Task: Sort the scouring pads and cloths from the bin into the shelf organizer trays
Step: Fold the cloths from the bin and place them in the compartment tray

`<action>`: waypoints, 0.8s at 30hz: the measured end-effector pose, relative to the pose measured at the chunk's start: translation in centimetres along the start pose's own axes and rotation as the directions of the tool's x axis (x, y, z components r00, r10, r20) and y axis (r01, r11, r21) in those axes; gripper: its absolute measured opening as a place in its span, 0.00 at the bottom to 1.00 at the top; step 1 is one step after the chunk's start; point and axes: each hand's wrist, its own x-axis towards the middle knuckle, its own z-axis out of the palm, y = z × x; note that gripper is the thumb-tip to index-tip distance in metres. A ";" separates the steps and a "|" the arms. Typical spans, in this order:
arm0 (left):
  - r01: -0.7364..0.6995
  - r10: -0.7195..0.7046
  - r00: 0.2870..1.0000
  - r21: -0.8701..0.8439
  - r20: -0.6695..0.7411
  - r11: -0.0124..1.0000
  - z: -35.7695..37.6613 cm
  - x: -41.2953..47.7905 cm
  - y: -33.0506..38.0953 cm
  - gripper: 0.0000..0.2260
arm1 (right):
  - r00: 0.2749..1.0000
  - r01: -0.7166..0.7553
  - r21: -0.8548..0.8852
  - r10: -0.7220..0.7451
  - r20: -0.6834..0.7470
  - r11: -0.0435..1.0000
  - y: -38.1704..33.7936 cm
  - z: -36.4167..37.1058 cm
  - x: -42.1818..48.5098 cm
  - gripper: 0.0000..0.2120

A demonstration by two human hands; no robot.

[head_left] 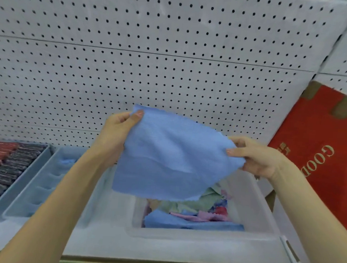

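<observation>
- The blue cloth [172, 158] is held up in the air above the bin [257, 207], spread between both hands with its lower edge hanging just over the pile inside.
- The left hand [117, 131] pinches the cloth's far-left corner, thumb on the front face and fingers curled behind. The right hand [255, 157] pinches the right corner the same way, thumb over the edge.
- By its look the cloth is thin, soft and very light — it sags in the middle and creases between the two grips. It should not slip or break, but it has no stiffness, so one held corner would let the rest drop and trail.
- Two corners, as now, seem the best hold; folding it in half first would probably help it fit a narrow slot.
- More cloths [193, 217] in blue, pink and pale green lie crumpled in the bin, so much sorting seems to remain.
- To the left of the bin stands a grey-blue divided tray [30, 201] with a small blue piece [66, 162] at its far end; the other compartments look unfilled, though blur makes this uncertain.
- Further left, another tray holds rows of dark and red scouring pads [8, 165].
- Everything sits on a pale shelf [99, 245] backed by white pegboard [174, 49] — a red carton [320, 162] leans at the far right.
</observation>
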 end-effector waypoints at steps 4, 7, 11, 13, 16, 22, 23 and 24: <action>-0.032 0.038 0.998 0.109 -0.055 0.994 -0.4 0.6 -1.0 0.17 | 0.946 0.038 0.113 0.000 -0.324 0.993 0.5 0.3 1.1 0.12; -0.023 0.048 0.991 0.193 -0.125 0.981 0.0 1.1 -2.4 0.14 | 0.904 0.097 0.165 -0.017 -0.427 0.982 0.8 1.1 1.7 0.12; -0.041 0.097 0.978 0.290 -0.184 0.956 2.5 0.8 -3.7 0.20 | 0.901 0.106 0.168 -0.023 -0.434 0.980 1.3 3.9 2.6 0.07; -0.095 0.140 0.981 0.298 -0.132 0.950 4.2 0.2 -4.2 0.20 | 0.897 0.101 0.148 -0.025 -0.442 0.984 1.5 6.0 3.3 0.11; -0.145 0.180 0.979 0.290 -0.100 0.946 6.6 -1.1 -4.7 0.22 | 0.882 0.163 0.143 -0.079 -0.465 0.976 1.4 8.6 4.1 0.12; -0.214 0.221 0.973 0.112 -0.060 0.970 7.9 -2.3 -5.0 0.08 | 0.833 0.315 0.156 -0.194 -0.518 0.936 0.0 10.0 3.6 0.06; -0.212 0.217 0.975 0.084 -0.052 0.974 8.0 -2.5 -4.8 0.08 | 0.832 0.317 0.163 -0.192 -0.520 0.934 -0.2 10.1 3.4 0.06; -0.209 0.212 0.977 0.061 -0.035 0.976 8.0 -2.7 -4.4 0.10 | 0.832 0.319 0.158 -0.196 -0.519 0.935 -0.2 10.0 3.4 0.06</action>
